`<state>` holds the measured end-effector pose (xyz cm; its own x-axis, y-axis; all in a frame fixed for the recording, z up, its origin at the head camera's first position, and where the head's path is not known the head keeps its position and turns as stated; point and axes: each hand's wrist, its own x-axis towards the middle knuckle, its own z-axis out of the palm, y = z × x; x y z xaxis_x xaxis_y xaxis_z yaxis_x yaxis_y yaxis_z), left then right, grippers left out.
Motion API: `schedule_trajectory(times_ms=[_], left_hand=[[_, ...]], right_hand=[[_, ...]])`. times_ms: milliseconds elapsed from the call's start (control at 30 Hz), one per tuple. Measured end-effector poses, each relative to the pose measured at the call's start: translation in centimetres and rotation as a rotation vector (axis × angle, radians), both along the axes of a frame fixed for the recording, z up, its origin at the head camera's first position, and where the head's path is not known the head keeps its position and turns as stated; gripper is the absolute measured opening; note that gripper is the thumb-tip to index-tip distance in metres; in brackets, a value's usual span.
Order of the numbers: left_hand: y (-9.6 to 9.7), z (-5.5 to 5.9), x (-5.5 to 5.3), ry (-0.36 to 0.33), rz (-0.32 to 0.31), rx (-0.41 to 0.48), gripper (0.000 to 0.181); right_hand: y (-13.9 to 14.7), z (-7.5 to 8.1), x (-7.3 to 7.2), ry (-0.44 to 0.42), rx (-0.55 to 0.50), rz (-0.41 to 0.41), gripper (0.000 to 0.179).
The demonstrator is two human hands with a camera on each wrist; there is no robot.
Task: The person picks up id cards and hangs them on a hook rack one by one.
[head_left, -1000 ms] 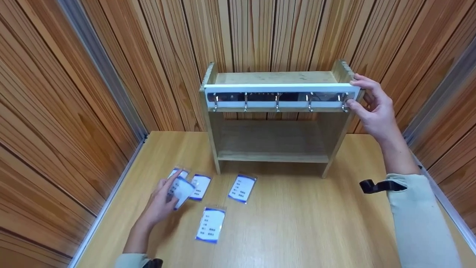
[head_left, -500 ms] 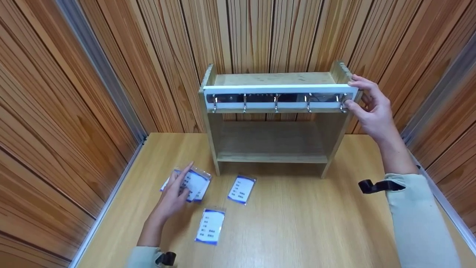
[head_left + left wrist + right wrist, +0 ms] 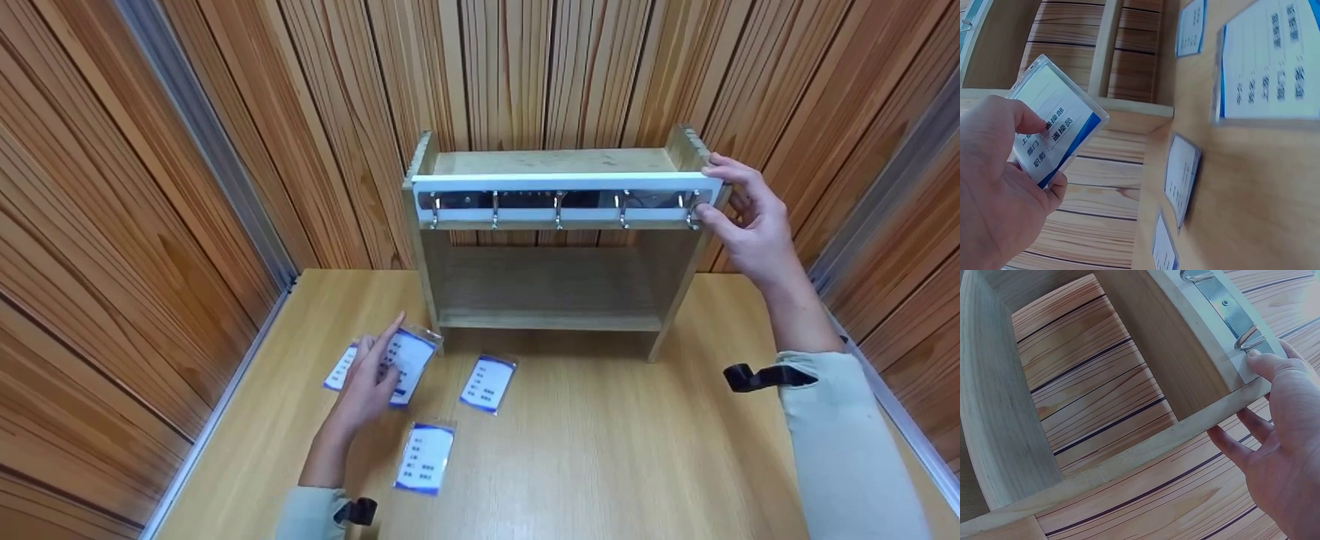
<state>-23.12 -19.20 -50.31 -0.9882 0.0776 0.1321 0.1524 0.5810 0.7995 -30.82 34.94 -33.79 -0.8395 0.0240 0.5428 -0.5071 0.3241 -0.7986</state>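
My left hand pinches a name badge in a clear plastic sleeve. White with blue trim and printed characters, the badge is tilted and held above the table near the foot of the wooden shelf. My right hand grips the right end of a white hook rail fixed across the shelf's upper front. Its thumb lies by the last metal hook, and the other fingers reach around the side board.
More badges lie flat on the table: one left of my left hand, one mostly under the held badge, one in front of the shelf, and one nearer. Wood-panelled walls enclose the table at back and sides.
My left hand has carried its badge right and slightly forward, over the loose badges toward the shelf's left foot. The right hand stays on the rail end.
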Motion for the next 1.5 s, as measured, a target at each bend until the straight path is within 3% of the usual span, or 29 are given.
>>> schedule_trajectory(times_ms=[200,500,700,1067,1500], left_hand=[[0.9,0.1,-0.3,0.057,-0.007,0.038,0.079],[2.0,0.8,-0.9,0.165,-0.089,0.124,0.068],[2.9,1.6,-1.2,0.264,-0.112,0.163,0.064],[4.2,3.3,-1.7,0.305,-0.066,0.284,0.062],[5.5,5.8,-2.2,0.395,-0.113,0.354,0.058]], right_hand=[[0.1,-0.2,0.0,0.0,-0.002,0.001,0.048],[0.0,0.0,0.0,0.006,-0.006,0.006,0.048],[-0.2,0.1,0.1,0.016,-0.018,0.022,0.047],[-0.2,0.1,0.1,0.005,0.006,-0.001,0.048],[-0.1,0.1,0.0,-0.002,-0.002,0.004,0.048]])
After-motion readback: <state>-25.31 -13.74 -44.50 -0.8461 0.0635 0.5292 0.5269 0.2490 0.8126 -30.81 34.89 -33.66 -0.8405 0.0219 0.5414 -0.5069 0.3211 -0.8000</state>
